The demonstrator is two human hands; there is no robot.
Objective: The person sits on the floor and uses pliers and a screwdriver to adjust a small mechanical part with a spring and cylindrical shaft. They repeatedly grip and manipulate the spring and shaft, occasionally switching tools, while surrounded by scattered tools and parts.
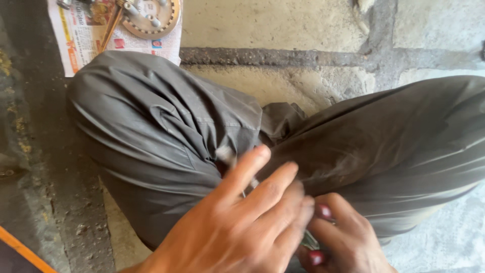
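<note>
I look down at my crossed legs in grey trousers (151, 126). My left hand (242, 222) reaches in from the lower left with its fingers stretched out and apart over my lap, blurred by motion. A thin pale object (226, 154), too blurred to identify, lies just past its index fingertip; I cannot tell whether the fingers touch it. My right hand (348, 242) sits at the lower right, curled around a tool with red handles (323, 211) and a metal part (310, 240). The left fingers partly cover this tool.
A sheet of newspaper (81, 38) lies on the concrete floor (283, 25) at the top left. On it rest a round toothed metal disc (151, 17) and a wooden-handled tool (110, 29). An orange strip (20, 250) crosses the bottom left corner.
</note>
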